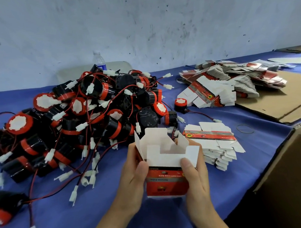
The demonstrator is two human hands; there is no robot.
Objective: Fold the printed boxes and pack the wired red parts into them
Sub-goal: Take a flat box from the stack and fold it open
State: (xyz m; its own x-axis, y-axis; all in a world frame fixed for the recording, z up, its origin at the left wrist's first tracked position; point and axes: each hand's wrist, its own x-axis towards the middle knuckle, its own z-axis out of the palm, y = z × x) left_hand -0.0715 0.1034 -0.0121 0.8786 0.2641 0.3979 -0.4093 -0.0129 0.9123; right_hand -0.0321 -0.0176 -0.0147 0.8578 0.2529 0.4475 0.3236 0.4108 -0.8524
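**Box Takes Shape, Flaps Yet to Close**

A person holds a printed box upright between both hands, low over the blue-covered tabletop. The left hand grips its left side and the right hand its right. The fingers are clamped on the card, with both thumbs pressed at the base of the white flaps, which stand open. No part shows inside it.

The heap of wired red parts lies just beyond, to the left, its leads tangled. A stack of flat boxes sits just beside the right hand.

The risks appear small but real. Flaps tucked in the wrong order may not lock, and hard thumb pressure could crease the thin card. A part tugged from the heap may drag its neighbours along by the knotted leads. A stray lead caught under a flap would probably keep the box from closing.
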